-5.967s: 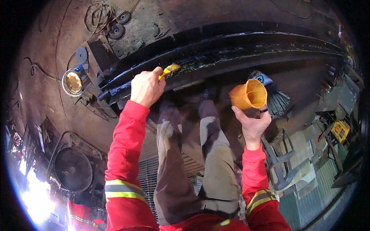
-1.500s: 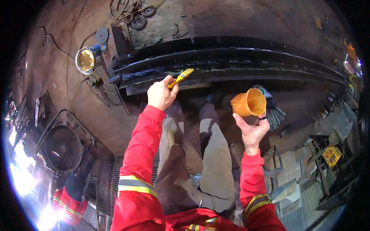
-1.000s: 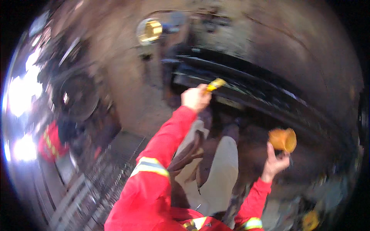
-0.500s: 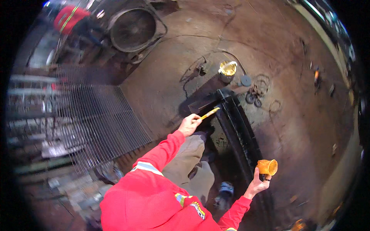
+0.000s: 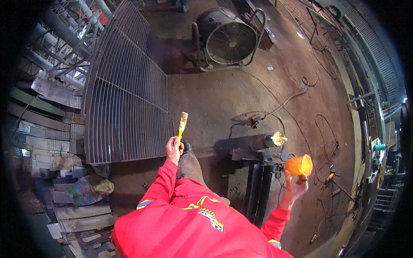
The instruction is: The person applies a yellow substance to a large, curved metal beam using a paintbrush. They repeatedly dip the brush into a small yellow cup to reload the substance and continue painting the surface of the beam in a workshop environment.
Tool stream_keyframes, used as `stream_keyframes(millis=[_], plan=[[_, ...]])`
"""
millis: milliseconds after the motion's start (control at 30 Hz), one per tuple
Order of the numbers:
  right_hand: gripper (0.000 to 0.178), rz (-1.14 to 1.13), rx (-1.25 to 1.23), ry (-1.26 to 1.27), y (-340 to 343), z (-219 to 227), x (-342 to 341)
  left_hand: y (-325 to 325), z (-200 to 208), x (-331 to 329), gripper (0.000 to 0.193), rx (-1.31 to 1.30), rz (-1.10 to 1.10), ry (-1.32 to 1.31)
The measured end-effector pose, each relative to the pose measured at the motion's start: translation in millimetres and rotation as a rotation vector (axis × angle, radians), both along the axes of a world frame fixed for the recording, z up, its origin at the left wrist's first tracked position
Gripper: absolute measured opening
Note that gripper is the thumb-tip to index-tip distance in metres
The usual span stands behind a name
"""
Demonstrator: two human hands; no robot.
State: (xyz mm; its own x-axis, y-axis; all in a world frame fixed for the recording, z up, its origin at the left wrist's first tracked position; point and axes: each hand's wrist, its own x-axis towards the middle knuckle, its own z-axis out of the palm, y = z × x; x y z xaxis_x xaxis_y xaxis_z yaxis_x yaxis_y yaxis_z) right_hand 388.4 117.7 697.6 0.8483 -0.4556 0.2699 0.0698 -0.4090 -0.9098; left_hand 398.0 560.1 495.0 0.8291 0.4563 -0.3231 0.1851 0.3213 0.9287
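My left hand [image 5: 174, 149] is closed around the yellow handle of a paintbrush [image 5: 183, 123], whose paint-smeared head points away from me. The brush is over the floor, to the right of a metal grating [image 5: 124, 94]. In my right hand [image 5: 294, 190] is an orange, paint-stained cup [image 5: 297, 166], its round mouth tilted to the right. Between my hands and closer to my body stands a black steel beam [image 5: 258, 185]. Neither the brush nor the cup touches it. Just beyond the beam is a can [image 5: 276, 139] with yellow inside.
A large drum fan [image 5: 230, 41] stands ahead on the brown floor. Hoses and cables [image 5: 279, 105] run across the floor to the right. Stacked metal pieces [image 5: 51, 146] lie to the left. A tool with an orange part [image 5: 331, 175] lies at the right.
My view has swung left, toward the grating and fan. The left hand has carried the paintbrush away from the beam, and its head now points forward. The right hand still holds the cup.
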Motion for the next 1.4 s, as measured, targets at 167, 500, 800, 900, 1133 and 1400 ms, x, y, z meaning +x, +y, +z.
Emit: stream_keyframes(millis=[167, 500, 800, 900, 1133, 1400], plan=[[0.041, 0.135, 0.115, -0.033, 152, -6, 135, 134, 21, 85, 0.023, -0.067, 0.193, -0.036], [0.04, 0.427, 0.198, 0.08, 297, 4, 360, 349, 161, 249, 0.029, 0.575, 0.656, -0.262], [0.042, 0.568, 0.124, -0.052, 288, -32, 619, 487, 330, 303, 0.048, 1.156, 1.622, -0.182], [0.04, 0.672, 0.039, -0.066, 308, -5, 663, 566, 379, 293, 0.053, 1.16, 1.872, -0.149], [0.038, 0.591, 0.146, -0.051, 292, -23, 722, 621, 301, 381, 0.066, 0.739, 1.794, 0.481], [0.039, 0.378, -0.072, 0.019, 273, -16, 715, 655, 177, 388, 0.042, 0.914, 1.952, 0.9]])
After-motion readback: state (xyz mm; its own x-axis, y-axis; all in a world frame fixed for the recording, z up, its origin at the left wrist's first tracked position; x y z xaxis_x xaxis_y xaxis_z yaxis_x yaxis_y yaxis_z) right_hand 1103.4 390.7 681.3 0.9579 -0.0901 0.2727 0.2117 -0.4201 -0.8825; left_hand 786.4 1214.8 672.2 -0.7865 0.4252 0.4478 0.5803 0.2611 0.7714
